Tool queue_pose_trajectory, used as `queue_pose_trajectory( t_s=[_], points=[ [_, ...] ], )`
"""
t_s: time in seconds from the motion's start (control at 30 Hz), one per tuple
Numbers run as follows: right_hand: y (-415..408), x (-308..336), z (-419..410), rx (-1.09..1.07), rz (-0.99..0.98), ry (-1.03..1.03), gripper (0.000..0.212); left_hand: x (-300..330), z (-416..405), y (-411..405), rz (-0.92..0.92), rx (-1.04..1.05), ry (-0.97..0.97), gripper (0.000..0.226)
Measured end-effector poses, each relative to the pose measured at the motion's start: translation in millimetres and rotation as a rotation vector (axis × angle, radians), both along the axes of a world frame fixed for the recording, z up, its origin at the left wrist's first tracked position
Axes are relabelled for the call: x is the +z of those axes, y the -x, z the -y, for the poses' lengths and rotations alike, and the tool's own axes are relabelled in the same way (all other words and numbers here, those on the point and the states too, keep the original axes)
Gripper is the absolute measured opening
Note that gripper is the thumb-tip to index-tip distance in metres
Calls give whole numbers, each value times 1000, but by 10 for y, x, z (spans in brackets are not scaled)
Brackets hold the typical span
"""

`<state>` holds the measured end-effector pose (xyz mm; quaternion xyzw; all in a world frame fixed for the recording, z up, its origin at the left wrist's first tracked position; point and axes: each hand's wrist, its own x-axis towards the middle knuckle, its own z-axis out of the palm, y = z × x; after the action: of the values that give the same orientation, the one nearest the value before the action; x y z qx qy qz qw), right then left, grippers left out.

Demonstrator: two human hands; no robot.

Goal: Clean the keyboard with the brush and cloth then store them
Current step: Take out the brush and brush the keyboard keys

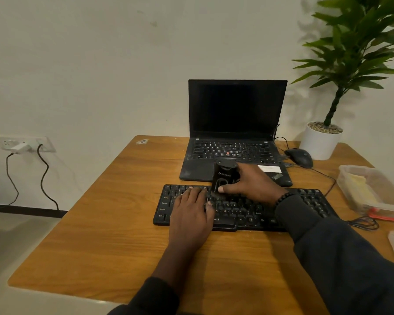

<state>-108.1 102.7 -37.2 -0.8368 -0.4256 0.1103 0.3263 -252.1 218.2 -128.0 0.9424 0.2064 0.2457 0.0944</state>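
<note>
On the wooden table [114, 223], the black keyboard [239, 210] shows "Ctrl" and "Alt" keys. The right hand [250, 181] grips a black brush [224, 178] over its top rows; the left hand [192, 208] lies flat, open, on the keys. Behind stands a laptop [236, 130] — mouse [299, 156], plant pot [320, 143] and plastic box [371, 189] lie rightward.

The surface [114, 214] was finished in wood grain with a soft sheen. The keyboard [234, 208] and brush [224, 178] were made of black plastic, the brush glossier. The box [364, 189] was formed of translucent plastic; the pot [320, 144] looked smooth, matt white.
</note>
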Motion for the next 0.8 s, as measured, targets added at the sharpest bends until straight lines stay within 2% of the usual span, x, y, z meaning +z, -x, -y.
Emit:
queue_pose_trajectory(
  t_s=[0.07,0.17,0.33,0.5,0.63,0.8],
  points=[
    [27,-20,10,13,31,31,54,3,-1,-3,-3,-1,1,51],
    [37,17,-5,-40,199,25,55,3,5,0,1,-3,-7,50],
    [71,-14,4,26,52,24,54,2,2,2,3,-2,-11,49],
    [13,-13,15,-45,263,3,50,-7,-9,3,-2,-5,-11,50],
    [-73,12,142,-110,149,-50,62,11,7,-2,5,1,-9,52],
    [-125,4,237,-131,83,-52,59,63,131,-82,34,-9,-23,50]
  ],
)
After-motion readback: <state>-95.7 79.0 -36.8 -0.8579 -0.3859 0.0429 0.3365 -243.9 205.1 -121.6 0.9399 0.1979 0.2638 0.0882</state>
